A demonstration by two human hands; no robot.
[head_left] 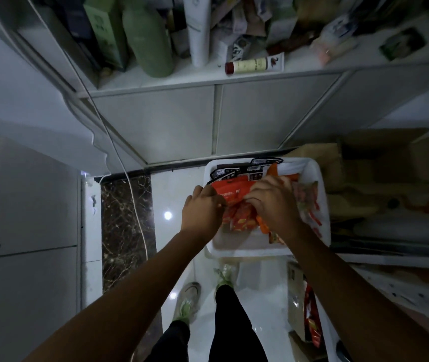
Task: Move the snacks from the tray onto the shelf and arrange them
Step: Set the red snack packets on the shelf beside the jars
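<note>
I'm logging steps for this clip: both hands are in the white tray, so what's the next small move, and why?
Probably lift the orange packet clear of the tray toward the shelf: the left hand and right hand both grip it, and it lies on top of the other snacks.

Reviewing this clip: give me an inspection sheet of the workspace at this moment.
Surface: glossy white floor, tray standing on it.
Job's things: red packet, black packets and small red snacks in tray; shelf above.
Clutter: green bottle, lying tube, green box crowd the shelf.
Hands: left hand and right hand both grip the red packet.
Cables: white cable hangs down at left.
Surroundings: cardboard box right of tray; dim light.
</note>
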